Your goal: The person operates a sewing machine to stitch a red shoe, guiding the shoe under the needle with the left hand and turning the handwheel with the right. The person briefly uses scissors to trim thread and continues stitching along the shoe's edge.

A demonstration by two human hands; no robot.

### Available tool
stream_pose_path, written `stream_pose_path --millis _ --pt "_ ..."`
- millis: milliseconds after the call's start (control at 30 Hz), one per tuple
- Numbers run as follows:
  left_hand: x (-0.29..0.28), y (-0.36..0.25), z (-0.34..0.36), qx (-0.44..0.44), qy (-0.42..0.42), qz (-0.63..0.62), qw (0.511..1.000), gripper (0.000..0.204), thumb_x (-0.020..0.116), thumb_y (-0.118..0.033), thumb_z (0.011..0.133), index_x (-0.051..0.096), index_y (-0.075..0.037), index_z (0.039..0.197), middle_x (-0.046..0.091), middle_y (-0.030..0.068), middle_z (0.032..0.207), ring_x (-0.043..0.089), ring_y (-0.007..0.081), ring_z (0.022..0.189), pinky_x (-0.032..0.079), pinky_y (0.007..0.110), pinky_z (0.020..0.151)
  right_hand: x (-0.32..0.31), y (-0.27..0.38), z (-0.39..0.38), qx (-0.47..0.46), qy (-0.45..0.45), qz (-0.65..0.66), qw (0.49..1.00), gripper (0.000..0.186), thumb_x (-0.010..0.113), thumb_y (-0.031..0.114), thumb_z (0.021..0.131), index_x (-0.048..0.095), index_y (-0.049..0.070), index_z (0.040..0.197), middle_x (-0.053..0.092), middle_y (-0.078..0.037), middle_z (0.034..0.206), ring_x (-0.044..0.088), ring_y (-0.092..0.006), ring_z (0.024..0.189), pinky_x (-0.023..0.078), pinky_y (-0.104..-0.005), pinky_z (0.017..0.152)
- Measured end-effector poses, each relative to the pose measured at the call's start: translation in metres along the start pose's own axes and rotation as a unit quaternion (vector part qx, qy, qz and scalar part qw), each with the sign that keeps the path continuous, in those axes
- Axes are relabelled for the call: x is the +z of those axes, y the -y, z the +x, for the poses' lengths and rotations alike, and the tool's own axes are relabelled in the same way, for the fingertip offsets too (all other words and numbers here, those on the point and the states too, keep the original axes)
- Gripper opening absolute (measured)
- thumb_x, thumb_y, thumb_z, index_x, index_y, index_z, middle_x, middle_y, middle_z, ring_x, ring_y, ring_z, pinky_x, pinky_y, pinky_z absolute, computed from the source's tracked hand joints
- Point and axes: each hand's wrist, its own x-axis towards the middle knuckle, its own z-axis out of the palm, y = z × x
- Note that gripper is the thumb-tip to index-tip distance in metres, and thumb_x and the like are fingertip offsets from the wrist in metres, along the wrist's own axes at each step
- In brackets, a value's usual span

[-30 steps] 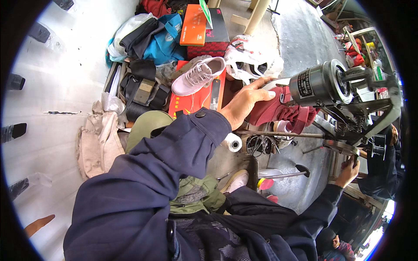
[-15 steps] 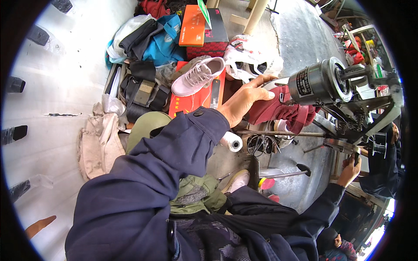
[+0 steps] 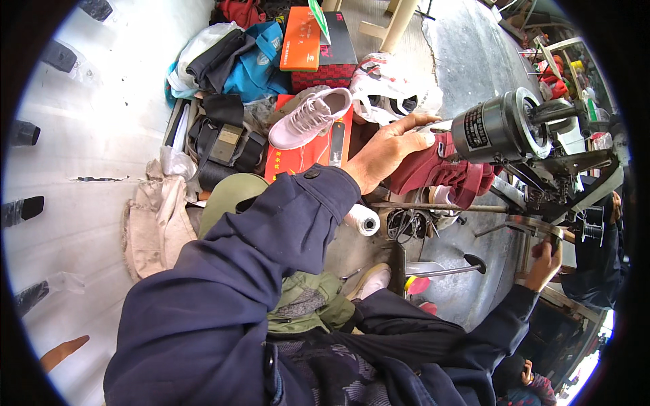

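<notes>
My left hand (image 3: pixel 382 155) grips a maroon shoe (image 3: pixel 428 176) with a white sole, thumb over its upper, under the head of a black metal sewing machine (image 3: pixel 477 127). My right hand (image 3: pixel 545 264) is closed on the machine's metal handwheel (image 3: pixel 525 223) at lower right. Below my left hand lie a white cone of thread (image 3: pixel 362 220) and a bundle of dark cords or wire (image 3: pixel 405 223). Left of it a pale pink sneaker (image 3: pixel 291 132) rests on a red box (image 3: pixel 284 159). The machine hides part of the maroon shoe.
Shoe boxes (image 3: pixel 298 47), bags (image 3: pixel 250 68), dark straps (image 3: pixel 217 152) and beige cloth (image 3: pixel 162 223) are piled at upper left. A white panel (image 3: pixel 81 135) runs down the left. Cluttered shelves (image 3: pixel 562 71) stand upper right. Other people's hands show at far right (image 3: pixel 615 206) and lower right (image 3: pixel 526 372).
My left hand and the maroon shoe have shifted slightly right. My right hand has moved slightly with the handwheel. The rest of the scene looks much the same.
</notes>
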Motion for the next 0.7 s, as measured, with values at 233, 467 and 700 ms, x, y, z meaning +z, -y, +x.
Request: stream_pose_path --millis 233,467,700 --pt "-0.001 0.001 0.003 0.005 0.008 -0.008 1.000 0.039 0.061 -0.013 0.095 0.059 -0.010 0.133 0.065 0.0042 0.118 0.064 0.0107 0.102 0.052 0.028 0.092 0.024 -0.095 0.006 0.162 0.027 -0.057 0.985 0.005 0.058 0.010 0.095 0.058 0.006 0.097 0.060 -0.003 0.069 0.055 -0.0124 0.052 0.041 -0.0277 0.045" --pt "-0.001 0.002 0.004 0.019 0.016 -0.013 1.000 0.037 0.059 -0.008 0.094 0.058 -0.010 0.132 0.065 0.0039 0.117 0.063 0.0104 0.102 0.052 0.028 0.092 0.038 0.009 -0.034 0.044 0.177 -0.032 0.983 0.031 0.064 0.031 0.097 0.063 0.002 0.086 0.061 -0.005 0.066 0.062 -0.0142 0.058 0.047 -0.0277 0.054" --pt "-0.005 0.005 0.006 0.030 0.022 0.022 0.999 0.040 0.060 -0.007 0.093 0.058 -0.011 0.133 0.062 0.0034 0.118 0.061 0.0095 0.103 0.051 0.028 0.092 -0.009 -0.081 0.035 0.042 -0.093 0.006 0.995 0.005 0.059 0.004 0.094 0.063 0.006 0.095 0.059 0.001 0.072 0.048 -0.0086 0.056 0.038 -0.0246 0.050"
